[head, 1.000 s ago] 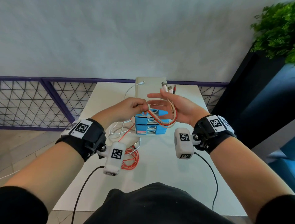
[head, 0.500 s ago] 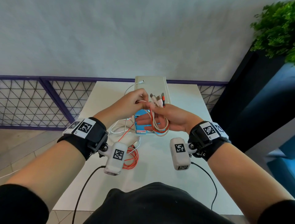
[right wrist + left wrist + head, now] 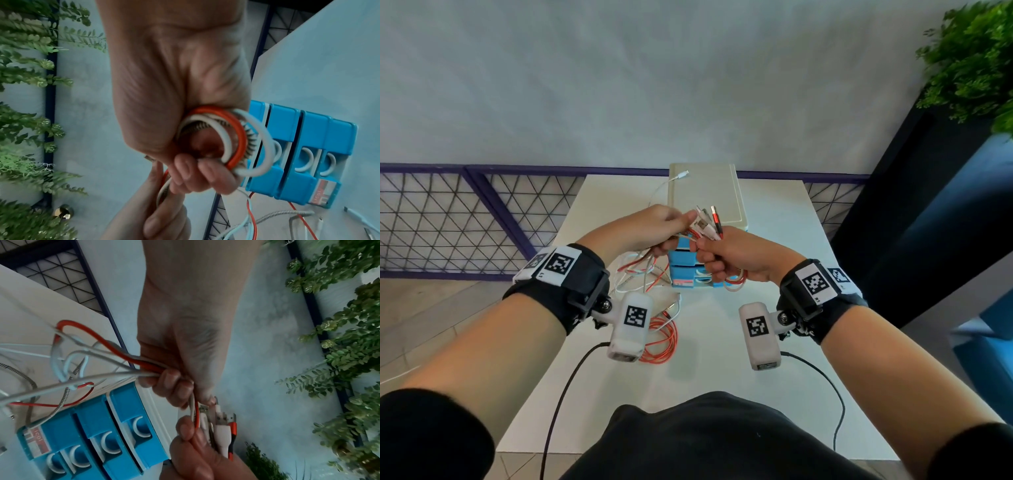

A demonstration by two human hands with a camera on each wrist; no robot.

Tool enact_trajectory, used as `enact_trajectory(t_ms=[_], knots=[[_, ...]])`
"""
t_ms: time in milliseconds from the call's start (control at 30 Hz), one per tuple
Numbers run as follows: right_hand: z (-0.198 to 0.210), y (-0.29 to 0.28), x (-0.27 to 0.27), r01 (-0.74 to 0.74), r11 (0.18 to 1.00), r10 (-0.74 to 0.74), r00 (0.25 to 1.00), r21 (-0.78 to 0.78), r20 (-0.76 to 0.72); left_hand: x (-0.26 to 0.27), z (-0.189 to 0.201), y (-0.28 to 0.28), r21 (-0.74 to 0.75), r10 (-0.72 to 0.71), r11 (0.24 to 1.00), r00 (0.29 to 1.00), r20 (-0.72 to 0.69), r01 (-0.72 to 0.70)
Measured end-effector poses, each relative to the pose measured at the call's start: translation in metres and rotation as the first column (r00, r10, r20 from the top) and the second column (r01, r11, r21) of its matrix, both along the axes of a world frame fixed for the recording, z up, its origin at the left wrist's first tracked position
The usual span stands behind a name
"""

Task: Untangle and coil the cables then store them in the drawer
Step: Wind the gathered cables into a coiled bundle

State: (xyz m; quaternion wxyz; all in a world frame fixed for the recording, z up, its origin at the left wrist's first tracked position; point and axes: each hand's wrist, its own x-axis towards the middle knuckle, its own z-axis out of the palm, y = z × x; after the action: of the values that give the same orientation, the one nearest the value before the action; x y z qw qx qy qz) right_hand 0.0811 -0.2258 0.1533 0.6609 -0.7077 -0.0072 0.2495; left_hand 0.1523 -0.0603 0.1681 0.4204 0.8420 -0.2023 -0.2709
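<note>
A bundle of red, white and braided cables (image 3: 707,226) is held in the air between both hands, above the blue drawer unit (image 3: 685,270). My right hand (image 3: 722,253) is fisted round the coiled loops (image 3: 232,141), with several plugs (image 3: 224,425) sticking up out of it. My left hand (image 3: 664,229) grips the loose strands (image 3: 127,368) that trail down to the white table (image 3: 722,359). Another red cable coil (image 3: 659,339) lies on the table under my left wrist. The drawer fronts (image 3: 98,434) look closed.
A flat beige box (image 3: 705,195) sits on top of the drawer unit, with a white plug (image 3: 681,175) resting on it. A purple mesh railing (image 3: 465,212) runs behind the table. Green plants (image 3: 969,58) and a dark planter stand at the right.
My right hand has turned from an open palm into a fist round the coil. Both hands came together and my left hand moved up to the plugs.
</note>
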Motion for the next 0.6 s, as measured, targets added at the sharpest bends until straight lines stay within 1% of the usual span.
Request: enact_trajectory(t_ms=[33,100,167,233,267,333,467,533,600], knots=[[-0.001,-0.001,0.001,0.007,1.0,-0.007,1.0,-0.017,0.011,-0.002,0.002,0.001,0.01,0.004,1.0,0.996,-0.091,-0.003],[-0.003,-0.002,0.001,0.026,0.999,-0.025,0.999,-0.031,0.025,-0.003,0.004,0.006,0.005,-0.008,1.0,0.963,-0.269,0.01],[-0.005,-0.008,0.002,0.077,0.997,-0.076,0.996,-0.014,0.039,-0.003,0.002,0.015,-0.047,-0.086,0.996,0.9,-0.428,0.073],[-0.005,-0.016,0.004,0.148,0.988,-0.15,0.988,0.036,0.04,-0.002,-0.006,0.026,-0.134,-0.183,0.982,0.839,-0.512,0.132],[-0.005,-0.021,0.006,0.185,0.98,-0.187,0.982,0.067,0.033,-0.003,-0.009,0.029,-0.191,-0.222,0.971,0.824,-0.522,0.141],[-0.007,-0.025,0.008,0.267,0.954,-0.269,0.963,0.14,0.002,-0.007,-0.016,0.029,-0.293,-0.25,0.95,0.819,-0.516,0.106],[-0.011,-0.015,0.014,0.408,0.857,-0.401,0.912,0.314,-0.09,-0.018,-0.024,0.012,-0.372,-0.183,0.928,0.881,-0.437,0.009],[-0.013,-0.011,0.018,0.447,0.819,-0.433,0.893,0.36,-0.124,-0.023,-0.027,0.004,-0.379,-0.167,0.925,0.916,-0.366,0.018],[-0.015,-0.012,0.02,0.465,0.799,-0.447,0.883,0.381,-0.14,-0.03,-0.028,-0.003,-0.381,-0.149,0.924,0.941,-0.304,0.024]])
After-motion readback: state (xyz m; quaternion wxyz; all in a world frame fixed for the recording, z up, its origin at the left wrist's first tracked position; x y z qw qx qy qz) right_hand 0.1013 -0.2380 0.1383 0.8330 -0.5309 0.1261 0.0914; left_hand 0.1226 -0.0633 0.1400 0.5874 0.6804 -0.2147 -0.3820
